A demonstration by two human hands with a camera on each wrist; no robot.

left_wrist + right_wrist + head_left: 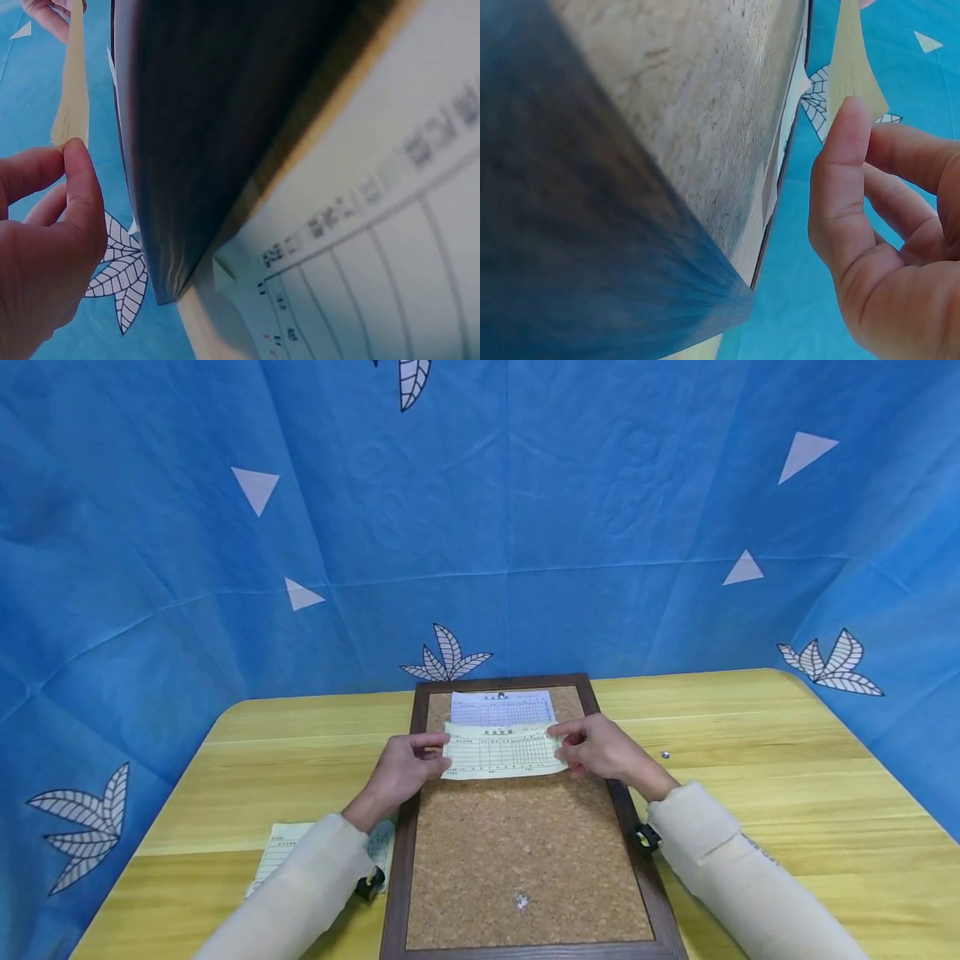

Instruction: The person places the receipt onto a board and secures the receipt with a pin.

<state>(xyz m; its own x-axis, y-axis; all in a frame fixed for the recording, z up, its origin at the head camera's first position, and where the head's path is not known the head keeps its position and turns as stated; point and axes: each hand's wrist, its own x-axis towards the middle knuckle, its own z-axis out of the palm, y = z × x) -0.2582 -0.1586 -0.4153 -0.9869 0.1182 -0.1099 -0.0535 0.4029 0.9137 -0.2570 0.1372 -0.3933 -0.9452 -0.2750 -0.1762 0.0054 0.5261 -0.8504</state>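
Note:
A pale yellow printed form (502, 753) is stretched between both hands over the upper part of a cork board (517, 843). My left hand (399, 772) pinches its left edge between thumb and fingers. At its right edge, my right hand (600, 749) pinches the paper the same way. Just above, a white printed form (501, 710) lies on the board, its lower part hidden behind the yellow one. A small dark pin (501, 695) shows at its top edge. Both wrist views show the yellow form (73, 97) nearly edge-on, standing off the board's surface.
The board's dark wooden frame (397, 877) rests on a yellow wood-grain table (750, 743). More yellow forms (288, 842) lie left, partly under the left sleeve. A small silvery piece (665, 755) lies right; a small shiny cluster (522, 902) sits low on the cork. Blue cloth hangs behind.

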